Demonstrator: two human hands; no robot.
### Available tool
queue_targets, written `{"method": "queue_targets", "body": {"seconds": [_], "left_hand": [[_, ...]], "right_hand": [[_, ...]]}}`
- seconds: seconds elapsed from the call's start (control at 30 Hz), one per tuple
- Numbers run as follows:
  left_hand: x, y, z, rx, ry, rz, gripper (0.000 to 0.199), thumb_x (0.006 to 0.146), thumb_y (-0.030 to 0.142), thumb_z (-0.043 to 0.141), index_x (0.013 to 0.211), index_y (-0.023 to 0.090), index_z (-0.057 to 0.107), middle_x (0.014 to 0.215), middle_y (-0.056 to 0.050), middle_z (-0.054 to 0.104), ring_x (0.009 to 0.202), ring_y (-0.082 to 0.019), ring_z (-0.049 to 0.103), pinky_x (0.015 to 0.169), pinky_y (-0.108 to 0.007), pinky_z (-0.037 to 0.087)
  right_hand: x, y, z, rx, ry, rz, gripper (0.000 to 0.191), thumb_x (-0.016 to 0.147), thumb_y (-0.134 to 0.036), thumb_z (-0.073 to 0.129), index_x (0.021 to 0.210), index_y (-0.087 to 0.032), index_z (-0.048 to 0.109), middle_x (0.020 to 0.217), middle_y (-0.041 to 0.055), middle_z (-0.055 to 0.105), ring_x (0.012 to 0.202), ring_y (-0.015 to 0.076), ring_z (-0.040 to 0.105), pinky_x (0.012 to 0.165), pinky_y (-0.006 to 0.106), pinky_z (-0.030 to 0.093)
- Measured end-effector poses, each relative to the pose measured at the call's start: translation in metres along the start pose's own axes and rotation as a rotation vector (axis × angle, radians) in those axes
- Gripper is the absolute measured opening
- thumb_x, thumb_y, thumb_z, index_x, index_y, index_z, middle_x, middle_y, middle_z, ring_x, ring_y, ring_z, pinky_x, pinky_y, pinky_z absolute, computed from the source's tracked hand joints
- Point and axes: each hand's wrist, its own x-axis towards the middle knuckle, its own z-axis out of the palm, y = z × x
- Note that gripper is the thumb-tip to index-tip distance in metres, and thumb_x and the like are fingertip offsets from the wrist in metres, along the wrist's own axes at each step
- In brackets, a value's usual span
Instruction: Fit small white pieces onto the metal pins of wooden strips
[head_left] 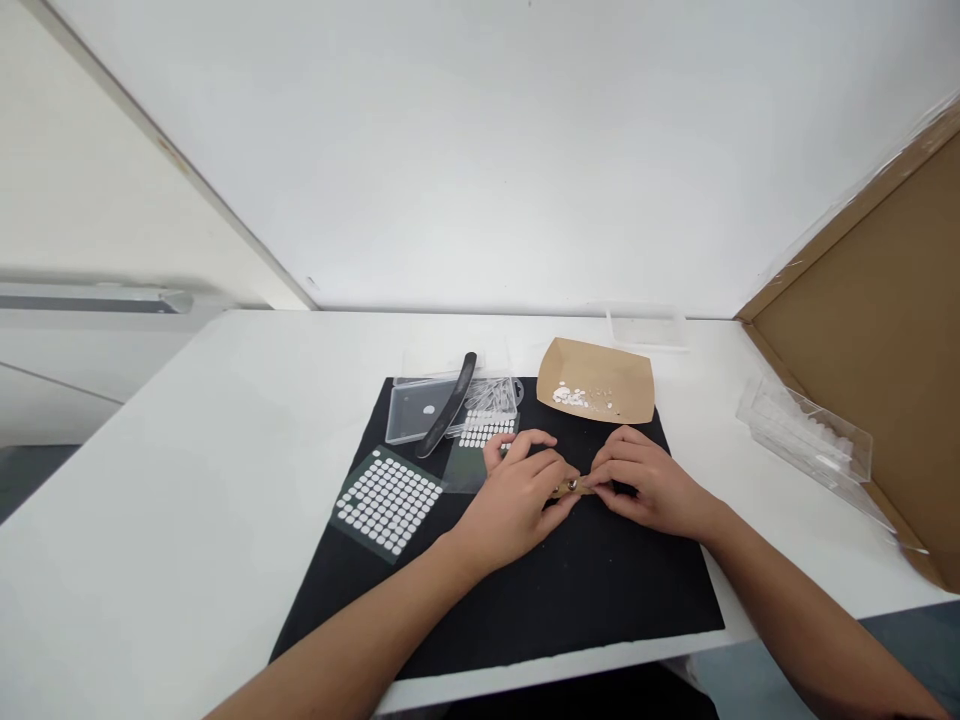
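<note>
My left hand point(517, 498) and my right hand point(643, 480) meet over the black mat point(555, 600). Between their pinched fingertips is a small tan strip point(589, 489) with a shiny, metallic-looking piece on it. Fingers cover most of the strip, so its exact kind is unclear. Just beyond my left hand lies a sheet of white adhesive dots point(469, 468), partly hidden by the fingers. A second dot sheet point(390, 502) rests at the mat's left side. Past my right hand stands a brown paper tray point(630, 375) holding white flakes.
A black curved nail file point(448, 405) leans across an open clear plastic case point(401, 420) with clear slender pieces point(491, 395) beside it. At the back is a clear empty-looking box point(646, 332). Clear containers point(810, 435) sit right, near a cardboard panel point(877, 300).
</note>
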Motion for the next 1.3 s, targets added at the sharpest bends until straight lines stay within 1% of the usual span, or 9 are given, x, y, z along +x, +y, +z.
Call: {"method": "queue_targets", "body": {"seconds": [0.23,0.43,0.57,0.73,0.9,0.97,1.07,1.17,1.3], "left_hand": [[-0.001,0.0,0.001,0.026,-0.018,-0.011,0.005,0.099,0.024,0.073,0.101,0.023,0.069,0.096,0.0,0.08,0.128,-0.031,0.062,0.107,-0.051,0.023],[0.0,0.0,0.0,0.005,-0.024,-0.009,0.003,0.101,0.025,0.071,0.1,0.024,0.068,0.095,0.0,0.08,0.129,-0.032,0.061,0.106,-0.052,0.022],[0.001,0.0,-0.001,-0.003,-0.025,-0.01,0.003,0.101,0.025,0.071,0.101,0.024,0.068,0.096,0.0,0.079,0.129,-0.031,0.061,0.107,-0.052,0.022],[0.001,0.0,-0.004,-0.016,0.022,0.032,0.022,0.096,0.036,0.079,0.111,0.023,0.069,0.103,-0.003,0.08,0.126,-0.033,0.061,0.107,-0.052,0.026],[0.001,0.006,-0.005,-0.06,0.152,0.08,0.034,0.094,0.042,0.08,0.12,0.022,0.069,0.108,-0.007,0.081,0.121,-0.033,0.064,0.102,-0.051,0.032],[0.002,0.008,-0.005,-0.074,0.164,0.08,0.028,0.095,0.04,0.08,0.116,0.023,0.07,0.104,-0.005,0.082,0.119,-0.032,0.065,0.1,-0.049,0.034],[0.002,0.009,-0.005,-0.092,0.162,0.085,0.004,0.1,0.028,0.074,0.102,0.025,0.072,0.093,0.0,0.082,0.115,-0.028,0.066,0.099,-0.047,0.033],[0.003,0.008,-0.006,-0.117,0.17,0.095,0.008,0.104,0.022,0.069,0.098,0.026,0.074,0.09,0.002,0.082,0.113,-0.026,0.067,0.098,-0.047,0.032],[0.003,0.006,-0.007,-0.111,0.204,0.1,0.01,0.105,0.022,0.067,0.102,0.026,0.075,0.091,0.002,0.083,0.113,-0.027,0.067,0.099,-0.049,0.031]], "right_hand": [[0.0,0.002,0.004,0.002,0.014,-0.007,0.017,0.1,-0.012,0.068,0.109,-0.026,0.073,0.102,0.0044,0.075,0.097,0.0226,0.062,0.087,0.041,0.056],[0.002,-0.002,-0.001,-0.013,-0.015,-0.011,0.026,0.097,-0.009,0.065,0.115,-0.027,0.071,0.104,0.0049,0.073,0.098,0.0227,0.064,0.088,0.041,0.057],[-0.001,-0.006,-0.007,0.008,0.084,0.036,0.036,0.095,-0.007,0.06,0.125,-0.026,0.066,0.108,0.0062,0.072,0.102,0.0238,0.066,0.091,0.043,0.056],[-0.007,-0.013,-0.007,0.226,0.267,0.167,0.033,0.095,-0.01,0.056,0.123,-0.027,0.06,0.106,0.0064,0.068,0.096,0.0232,0.066,0.082,0.04,0.057],[-0.005,-0.028,0.002,0.458,0.295,0.171,0.027,0.101,-0.022,0.056,0.127,-0.028,0.052,0.106,0.0083,0.065,0.095,0.0241,0.065,0.082,0.041,0.058],[-0.003,-0.034,0.004,0.525,0.28,0.168,0.022,0.105,-0.024,0.052,0.127,-0.028,0.051,0.106,0.0086,0.065,0.096,0.0239,0.065,0.086,0.043,0.059],[-0.002,-0.04,0.007,0.596,0.256,0.163,0.019,0.109,-0.025,0.047,0.127,-0.028,0.051,0.107,0.0088,0.064,0.098,0.0234,0.065,0.09,0.044,0.06],[-0.003,-0.041,0.008,0.652,0.252,0.15,0.019,0.11,-0.024,0.048,0.128,-0.028,0.051,0.109,0.0089,0.064,0.101,0.0235,0.066,0.092,0.045,0.061],[-0.005,-0.038,0.012,0.68,0.326,0.151,0.019,0.11,-0.02,0.048,0.127,-0.028,0.053,0.106,0.0075,0.065,0.1,0.023,0.069,0.09,0.045,0.063]]}}
